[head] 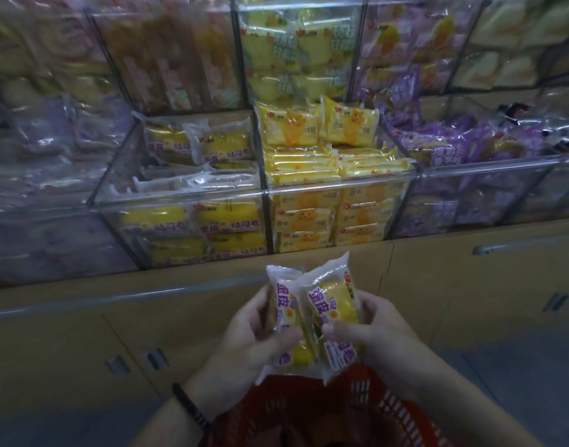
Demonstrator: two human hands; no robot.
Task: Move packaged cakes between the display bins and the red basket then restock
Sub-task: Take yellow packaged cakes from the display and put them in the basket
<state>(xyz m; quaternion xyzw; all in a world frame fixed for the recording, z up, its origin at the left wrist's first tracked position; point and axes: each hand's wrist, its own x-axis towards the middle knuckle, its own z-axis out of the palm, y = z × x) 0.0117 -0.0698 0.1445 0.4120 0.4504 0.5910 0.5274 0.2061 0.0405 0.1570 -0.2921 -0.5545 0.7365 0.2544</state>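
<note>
Clear bins point(180, 201) stand beyond the red basket point(309, 411); above it, my left hand point(244, 337) and right hand point(370, 327) each clasp a cake point(333, 304) (slick wrappers). Either could slip floorward.

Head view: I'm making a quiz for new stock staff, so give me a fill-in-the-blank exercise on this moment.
1. Each hand, left hand and right hand, holds one packaged ____.
2. Below the hands sits a ____ basket.
3. The packs in the grip match those in the bin just ____ of the yellow-pack bin.
4. A dark band circles the ____ wrist.

Missing words: cake; red; left; left
</note>
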